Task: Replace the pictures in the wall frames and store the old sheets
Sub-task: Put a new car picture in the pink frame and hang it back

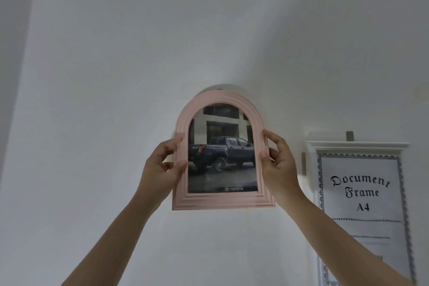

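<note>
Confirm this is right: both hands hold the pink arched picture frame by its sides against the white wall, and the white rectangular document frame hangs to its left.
One thing is wrong: the white rectangular document frame hangs to the right of the pink arched picture frame, not the left, as the head view shows. The left hand and right hand do hold its sides.
</note>
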